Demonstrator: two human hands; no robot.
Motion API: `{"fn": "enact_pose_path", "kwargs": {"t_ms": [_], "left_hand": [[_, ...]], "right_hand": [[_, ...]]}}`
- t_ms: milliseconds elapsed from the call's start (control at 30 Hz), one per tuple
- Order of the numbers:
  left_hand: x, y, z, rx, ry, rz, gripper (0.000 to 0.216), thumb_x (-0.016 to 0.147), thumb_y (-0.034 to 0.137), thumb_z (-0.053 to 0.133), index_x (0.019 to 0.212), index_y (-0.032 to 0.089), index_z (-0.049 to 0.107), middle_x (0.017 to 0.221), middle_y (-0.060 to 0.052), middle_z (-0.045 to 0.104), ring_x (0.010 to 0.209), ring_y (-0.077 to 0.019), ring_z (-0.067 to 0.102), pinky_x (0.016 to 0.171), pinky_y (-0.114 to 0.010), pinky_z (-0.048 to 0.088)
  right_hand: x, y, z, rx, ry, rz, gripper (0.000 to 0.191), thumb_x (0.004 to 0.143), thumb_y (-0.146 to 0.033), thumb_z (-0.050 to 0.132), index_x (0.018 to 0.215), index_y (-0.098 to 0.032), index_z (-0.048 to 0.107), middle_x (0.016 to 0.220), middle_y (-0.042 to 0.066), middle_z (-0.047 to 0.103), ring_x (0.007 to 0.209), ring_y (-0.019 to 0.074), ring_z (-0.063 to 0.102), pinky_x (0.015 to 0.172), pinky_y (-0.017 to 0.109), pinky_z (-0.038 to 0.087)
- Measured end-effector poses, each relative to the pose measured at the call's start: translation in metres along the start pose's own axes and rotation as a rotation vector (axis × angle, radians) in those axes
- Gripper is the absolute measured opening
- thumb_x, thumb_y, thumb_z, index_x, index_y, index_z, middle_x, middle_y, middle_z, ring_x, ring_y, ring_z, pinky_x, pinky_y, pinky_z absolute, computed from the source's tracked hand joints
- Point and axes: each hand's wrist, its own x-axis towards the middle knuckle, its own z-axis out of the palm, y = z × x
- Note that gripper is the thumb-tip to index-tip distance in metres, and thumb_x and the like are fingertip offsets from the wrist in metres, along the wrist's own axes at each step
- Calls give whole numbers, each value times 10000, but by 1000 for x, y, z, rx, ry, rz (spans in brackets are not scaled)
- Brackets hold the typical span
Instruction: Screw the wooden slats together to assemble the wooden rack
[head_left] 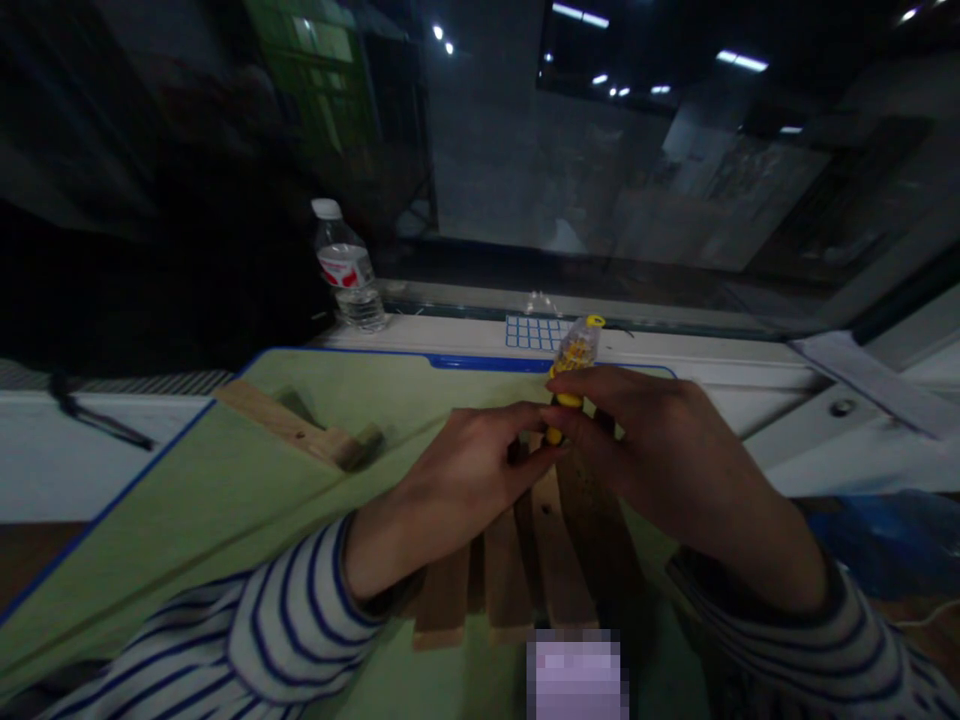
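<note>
My left hand [465, 470] and my right hand [645, 440] meet over a set of wooden slats [517, 575] lying on a green cutting mat [225, 500]. Both hands pinch with fingers closed around a small yellow piece [564, 402] at the top of the slats. What exactly each finger grips is partly hidden. Just behind the fingers a small clear bottle [577, 348] with a yellow cap and yellow bits inside lies tilted. Both sleeves are white with blue stripes.
A separate wooden block [289, 425] with a hole lies on the mat to the left. A water bottle [349, 270] stands on the white ledge by the dark window. A small gridded card [531, 332] lies behind the mat. A blue bag [892, 540] is at right.
</note>
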Motion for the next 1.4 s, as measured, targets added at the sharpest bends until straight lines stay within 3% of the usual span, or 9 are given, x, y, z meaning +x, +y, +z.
{"fn": "enact_pose_path", "kwargs": {"t_ms": [133, 333, 467, 667, 933, 1133, 1233, 1400], "left_hand": [[1, 2, 2, 59, 82, 10, 163, 828, 257, 619, 964, 203, 691, 860, 18, 723, 681, -122, 630, 632, -215, 454], [0, 3, -4, 21, -4, -4, 172, 858, 263, 580, 972, 206, 695, 857, 16, 732, 736, -136, 656, 646, -216, 462], [0, 2, -6, -3, -54, -17, 199, 866, 255, 562, 1014, 214, 689, 889, 11, 733, 775, -149, 661, 666, -228, 464], [0, 0, -5, -51, -115, -8, 227, 901, 223, 489, 1033, 235, 674, 846, 37, 711, 717, -123, 632, 649, -221, 448], [2, 5, -5, 5, -10, -43, 175, 823, 265, 611, 954, 204, 710, 830, 16, 721, 703, -135, 628, 611, -215, 446], [0, 4, -4, -26, -51, -12, 172, 858, 265, 568, 936, 197, 705, 883, 5, 728, 769, -145, 651, 663, -221, 465], [0, 2, -5, -21, -77, -18, 196, 879, 279, 544, 984, 203, 690, 833, 13, 720, 716, -134, 640, 634, -217, 453], [0, 0, -7, -44, -147, -12, 239, 911, 242, 471, 1045, 207, 666, 835, 19, 709, 718, -129, 637, 636, -216, 443]], "right_hand": [[0, 0, -1, 29, -11, 9, 261, 918, -308, 507, 1096, -185, 654, 1103, 70, 710, 974, 232, 676, 857, 381, 530], [-1, 0, -4, 182, -12, -25, 336, 928, -249, 478, 1231, -158, 590, 1189, 57, 675, 1045, 181, 652, 904, 307, 513], [-1, 1, -3, 170, 7, -34, 264, 934, -261, 478, 1112, -190, 660, 1110, 53, 711, 971, 183, 680, 850, 305, 530], [0, -2, -3, -10, -7, 19, 258, 917, -358, 504, 1018, -192, 675, 1018, 89, 732, 852, 256, 706, 728, 375, 547], [0, -2, -1, -27, -42, 55, 252, 921, -335, 494, 1057, -196, 655, 1042, 87, 722, 936, 252, 684, 812, 386, 523], [-3, 0, -6, 122, -15, 11, 342, 920, -280, 483, 1220, -162, 597, 1160, 76, 688, 1005, 212, 667, 855, 336, 528], [-3, 1, -6, 174, -10, -23, 287, 926, -227, 470, 1153, -191, 641, 1144, 46, 698, 990, 182, 674, 863, 306, 525], [0, -1, -4, 54, 5, -6, 243, 927, -318, 488, 1011, -207, 688, 1035, 65, 732, 878, 219, 699, 761, 336, 537]]}}
